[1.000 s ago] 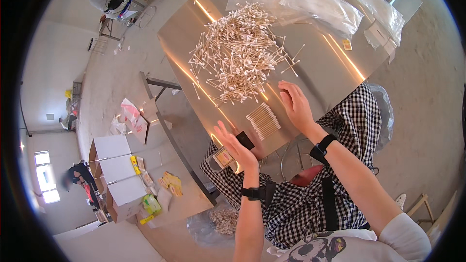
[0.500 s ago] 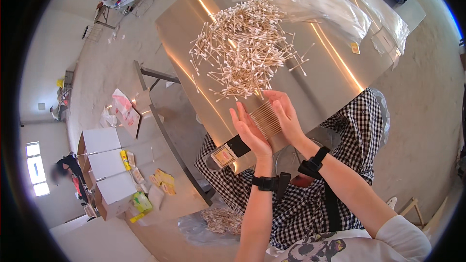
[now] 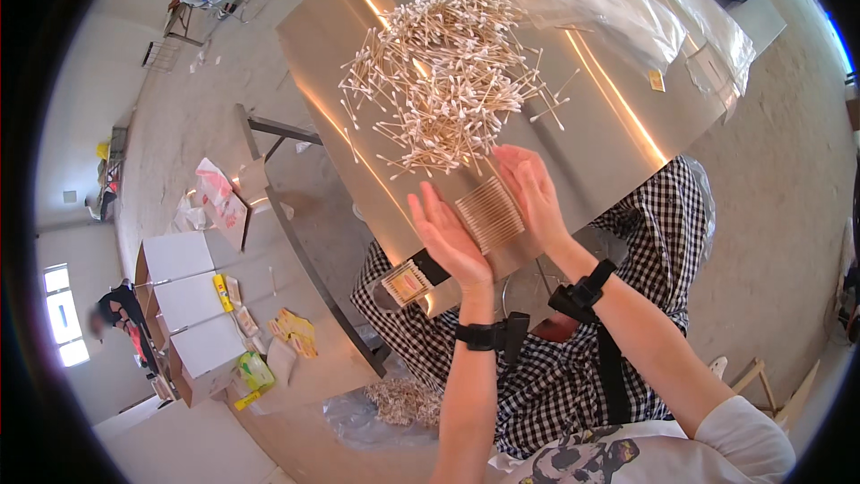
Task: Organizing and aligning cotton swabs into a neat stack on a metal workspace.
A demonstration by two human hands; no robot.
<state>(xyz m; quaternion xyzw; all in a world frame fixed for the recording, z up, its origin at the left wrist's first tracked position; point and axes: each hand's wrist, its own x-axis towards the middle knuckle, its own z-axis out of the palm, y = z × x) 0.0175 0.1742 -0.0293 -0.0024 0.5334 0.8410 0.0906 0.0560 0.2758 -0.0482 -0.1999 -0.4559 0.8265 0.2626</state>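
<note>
A neat row of cotton swabs (image 3: pixel 489 212) lies on the shiny metal table (image 3: pixel 609 125), pressed between my two flat palms. My left hand (image 3: pixel 450 237) stands upright against the row's left end. My right hand (image 3: pixel 532 190) stands against its right end. Just beyond the hands spreads a big loose heap of cotton swabs (image 3: pixel 443 72). A small filled packet of swabs (image 3: pixel 408 283) rests at the table's near edge, left of my left wrist.
Clear plastic bags (image 3: pixel 618 0) lie at the table's far side. A lower side table (image 3: pixel 296 305) to the left carries cardboard boxes (image 3: pixel 184 300) and coloured packets. A bag of swabs (image 3: pixel 394 399) sits on the floor. Another person (image 3: pixel 121 318) is at far left.
Both hands came together from apart, closing on the aligned swab row and squaring it between the palms. The view has shifted slightly over the table.
</note>
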